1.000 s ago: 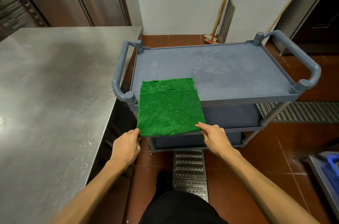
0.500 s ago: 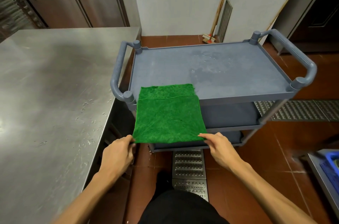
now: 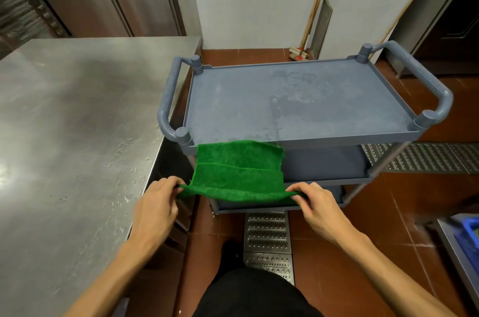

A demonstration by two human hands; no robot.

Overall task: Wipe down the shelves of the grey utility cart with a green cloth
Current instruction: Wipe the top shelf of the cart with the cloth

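The grey utility cart stands in front of me with three shelves and a handle at each end. Its top shelf shows wet streaks and droplets in the middle. The green cloth hangs over the near left edge of the top shelf, folded, with only its far edge still at the shelf's rim. My left hand pinches the cloth's near left corner. My right hand pinches the near right corner. The cloth is stretched between both hands in front of the lower shelves.
A steel worktable lies close on the left, almost touching the cart's left handle. Metal drain grates run across the red tiled floor under and right of the cart. Broom handles lean on the back wall. A blue crate sits at right.
Both hands have pulled the cloth toward me across the top shelf, so most of it now hangs off the near edge. A wiped strip shows on the shelf.
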